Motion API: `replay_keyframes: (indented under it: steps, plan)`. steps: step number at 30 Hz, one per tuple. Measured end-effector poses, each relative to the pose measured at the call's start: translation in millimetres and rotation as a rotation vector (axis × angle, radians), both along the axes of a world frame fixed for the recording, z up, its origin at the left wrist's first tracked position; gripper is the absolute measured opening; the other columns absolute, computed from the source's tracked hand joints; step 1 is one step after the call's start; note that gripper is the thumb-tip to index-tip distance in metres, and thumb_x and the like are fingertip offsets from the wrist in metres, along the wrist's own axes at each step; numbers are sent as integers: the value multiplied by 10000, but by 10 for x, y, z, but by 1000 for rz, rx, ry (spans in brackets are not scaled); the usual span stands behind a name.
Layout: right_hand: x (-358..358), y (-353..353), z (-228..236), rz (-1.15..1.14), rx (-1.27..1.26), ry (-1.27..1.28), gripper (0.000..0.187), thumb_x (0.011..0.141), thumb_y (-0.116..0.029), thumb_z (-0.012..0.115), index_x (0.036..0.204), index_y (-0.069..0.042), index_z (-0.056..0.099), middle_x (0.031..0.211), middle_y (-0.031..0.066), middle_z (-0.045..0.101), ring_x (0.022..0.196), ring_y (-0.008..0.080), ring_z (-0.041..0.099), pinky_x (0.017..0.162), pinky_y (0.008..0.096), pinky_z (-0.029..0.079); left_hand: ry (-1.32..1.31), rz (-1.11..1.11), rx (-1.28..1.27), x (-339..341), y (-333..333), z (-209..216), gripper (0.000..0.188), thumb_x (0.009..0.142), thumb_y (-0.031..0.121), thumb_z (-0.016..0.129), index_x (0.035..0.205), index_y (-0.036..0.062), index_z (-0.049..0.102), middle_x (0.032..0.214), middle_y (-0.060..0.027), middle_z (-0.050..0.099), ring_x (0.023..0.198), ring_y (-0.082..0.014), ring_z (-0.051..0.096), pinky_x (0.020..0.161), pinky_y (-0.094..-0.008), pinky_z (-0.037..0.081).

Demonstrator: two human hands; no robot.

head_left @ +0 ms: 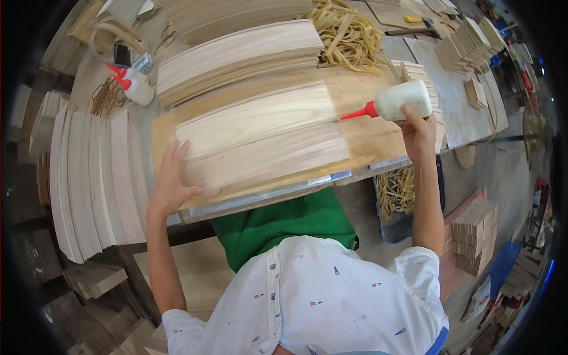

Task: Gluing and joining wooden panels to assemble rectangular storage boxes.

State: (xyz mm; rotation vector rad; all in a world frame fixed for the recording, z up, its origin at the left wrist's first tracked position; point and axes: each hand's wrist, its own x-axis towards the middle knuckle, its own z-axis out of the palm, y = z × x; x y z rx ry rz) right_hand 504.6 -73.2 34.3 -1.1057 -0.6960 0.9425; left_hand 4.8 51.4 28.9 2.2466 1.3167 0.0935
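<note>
In my right hand [421, 137] is a white squeeze bottle [400, 98] with a red nozzle, tilted nearly level. Its red tip points left, close to the right end of the seam between two pale thin wooden boards. The far board [254, 121] and the near board [278, 158] lie side by side on a wider tan sheet [370, 139]. My left hand [170, 182] rests open at the left end of the boards, thumb and fingers spread. Whether there is glue along the seam I cannot tell.
Behind the boards stands a stack of long planks [236, 59], with a heap of pale rubber-like bands [346, 38] beside it. More planks [97, 177] stand at the left, near two white bottles [139, 92]. Small wood pieces [470, 47] fill the far right.
</note>
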Motion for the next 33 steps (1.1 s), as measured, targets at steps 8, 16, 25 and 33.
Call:
replay_keyframes:
  steps: [8,16,25,33]
  plan:
    - [-163,16,-521,-282,104,372,389,900,-108,654,1248,-44,492,1217,133,587,1131,313,592,946,562,519,46,-315,81,927,-97,-72,1073,535,353,878,1456,115,383,1565,-181,219,1446,-407,151,1166,-485,202]
    - [-204,519,-747,-376,120,390,375,873,-108,695,1191,-21,515,1114,133,618,999,278,651,783,440,601,103,-295,-2,1075,-111,-96,1069,527,347,878,1452,119,393,1572,-167,209,1456,-388,130,1171,-487,190]
    - [-201,738,-800,-382,118,342,392,867,-107,705,1194,-19,508,1107,132,622,985,276,656,780,442,603,113,-279,-16,1081,-115,-101,1076,527,356,879,1458,134,389,1578,-150,207,1463,-369,123,1171,-482,188]
    - [-212,715,-840,-409,117,350,403,857,-91,713,1190,-16,499,1116,138,614,1004,290,650,795,446,606,106,-283,-11,1079,-117,-111,1087,522,359,880,1463,136,383,1584,-144,191,1464,-372,118,1165,-490,194]
